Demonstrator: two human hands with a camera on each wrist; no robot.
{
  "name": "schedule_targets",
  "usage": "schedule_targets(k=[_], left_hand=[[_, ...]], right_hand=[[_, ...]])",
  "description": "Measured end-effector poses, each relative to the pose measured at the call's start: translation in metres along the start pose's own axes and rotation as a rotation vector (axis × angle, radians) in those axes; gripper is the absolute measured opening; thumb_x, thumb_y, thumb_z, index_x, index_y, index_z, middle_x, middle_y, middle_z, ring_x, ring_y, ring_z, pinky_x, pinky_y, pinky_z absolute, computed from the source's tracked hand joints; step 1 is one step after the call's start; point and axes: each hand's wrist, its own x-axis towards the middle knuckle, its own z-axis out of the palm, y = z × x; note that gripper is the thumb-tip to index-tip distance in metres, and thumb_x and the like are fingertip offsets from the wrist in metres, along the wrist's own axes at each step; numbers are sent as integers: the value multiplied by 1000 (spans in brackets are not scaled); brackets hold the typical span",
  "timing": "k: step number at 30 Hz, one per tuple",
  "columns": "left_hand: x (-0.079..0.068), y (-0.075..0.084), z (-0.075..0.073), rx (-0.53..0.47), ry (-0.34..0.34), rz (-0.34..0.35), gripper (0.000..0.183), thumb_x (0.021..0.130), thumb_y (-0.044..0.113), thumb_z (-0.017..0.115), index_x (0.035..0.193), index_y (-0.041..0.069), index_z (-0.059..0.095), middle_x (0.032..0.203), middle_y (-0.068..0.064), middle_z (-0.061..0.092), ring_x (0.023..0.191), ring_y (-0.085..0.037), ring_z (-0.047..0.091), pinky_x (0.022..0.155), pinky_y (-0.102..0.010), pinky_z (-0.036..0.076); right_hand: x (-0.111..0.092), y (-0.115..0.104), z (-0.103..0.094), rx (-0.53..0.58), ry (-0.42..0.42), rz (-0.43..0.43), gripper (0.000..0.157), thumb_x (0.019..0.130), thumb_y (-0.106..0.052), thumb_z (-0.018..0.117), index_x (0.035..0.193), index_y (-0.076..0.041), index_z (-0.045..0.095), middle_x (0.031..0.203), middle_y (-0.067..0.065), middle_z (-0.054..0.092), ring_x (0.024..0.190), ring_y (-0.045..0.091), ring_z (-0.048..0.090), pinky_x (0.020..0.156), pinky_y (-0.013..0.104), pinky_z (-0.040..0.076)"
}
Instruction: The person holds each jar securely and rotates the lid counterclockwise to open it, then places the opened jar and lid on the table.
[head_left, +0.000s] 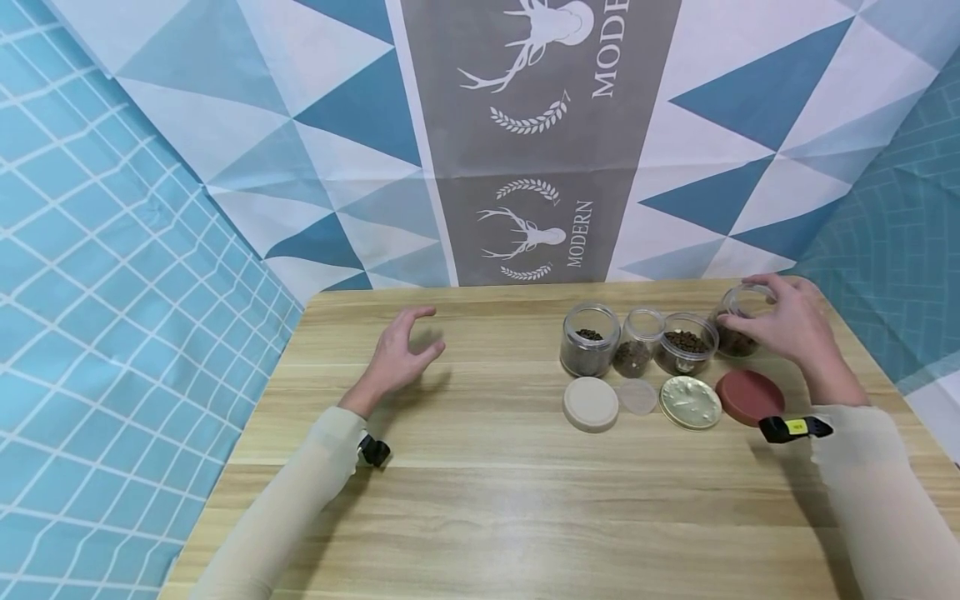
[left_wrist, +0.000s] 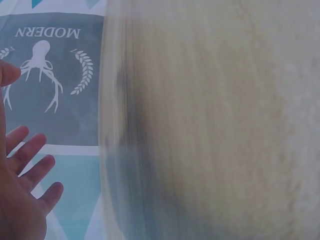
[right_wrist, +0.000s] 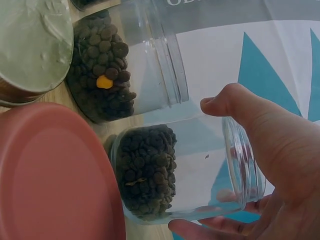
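My right hand [head_left: 795, 325] is around the upper part of a clear jar [right_wrist: 200, 170] at the far right of the row, thumb on one side and fingers on the other. Dark brown pellets [right_wrist: 145, 170] fill the jar's lower half. Its mouth is uncovered. A red lid [right_wrist: 55, 175] lies in front of it, and a wider jar of brown pellets [right_wrist: 102, 65] with one orange piece stands beside it. Over the table's left side, my left hand [head_left: 401, 350] holds nothing, its thumb and fingers spread apart; some of its fingers [left_wrist: 35, 165] show in the left wrist view.
Farther left in the row stand a narrow jar [head_left: 636, 346] and a larger jar [head_left: 588, 350], both uncovered with dark contents. In front lie a cream lid [head_left: 591, 404], a small clear lid [head_left: 637, 397] and a gold-rimmed lid [head_left: 690, 402]. A patterned cloth [head_left: 525, 150] hangs behind the wooden table [head_left: 510, 500].
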Motion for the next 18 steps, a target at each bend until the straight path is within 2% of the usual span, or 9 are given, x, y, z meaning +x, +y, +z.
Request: schedule_targets(k=[7, 12, 18], left_hand=[[2, 0, 1, 5, 1, 4, 62, 104, 23, 75, 159, 2, 55, 165, -22, 58, 157, -46, 52, 133, -68, 39], [3, 0, 2, 3, -4, 6, 61, 105, 23, 74, 159, 2, 55, 166, -22, 58, 158, -46, 52, 134, -68, 39], [3, 5, -3, 10, -28, -13, 64, 104, 25, 75, 161, 4, 54, 167, -21, 57, 160, -46, 50, 135, -68, 37]], right_hand=[[-1, 0, 0, -8, -29, 12, 78, 101, -37, 80, 161, 4, 49, 153, 52, 42, 142, 64, 38, 92, 79, 46], [-2, -2, -2, -15, -65, 35, 83, 103, -40, 78, 165, 4, 45, 155, 54, 36, 138, 64, 39, 90, 78, 47], [5, -7, -16, -17, -180, 24, 104, 101, -51, 78, 175, 2, 27, 164, 54, 27, 153, 71, 24, 101, 85, 42]])
